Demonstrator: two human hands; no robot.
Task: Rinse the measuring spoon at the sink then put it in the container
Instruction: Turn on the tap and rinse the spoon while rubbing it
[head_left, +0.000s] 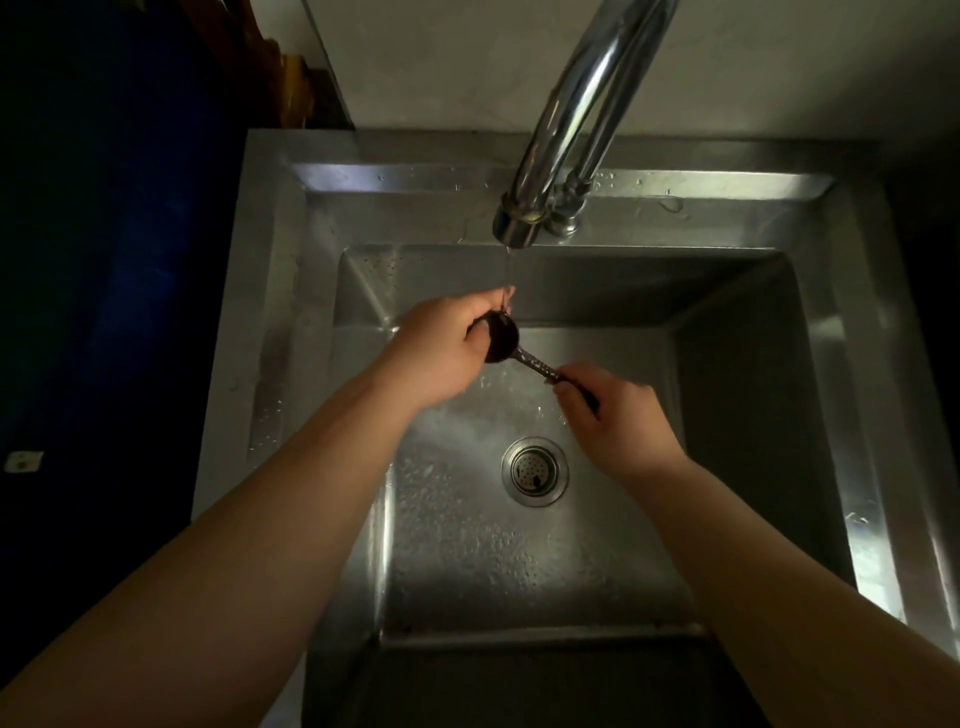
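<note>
A dark measuring spoon (506, 340) is held over the steel sink (857, 467), right under the tap's spout (519, 226). A thin stream of water runs down onto its round bowl. My left hand (441, 348) wraps around the bowl, fingers curled over its far side. My right hand (613, 415) pinches the patterned handle, whose end pokes out past my fingers. The container is not in view.
A round strainer drain (534, 470) sits in the wet sink floor below my hands. The chrome gooseneck tap (587, 93) arches over from the back rim. Left of the sink it is dark, with a blue surface (104, 260).
</note>
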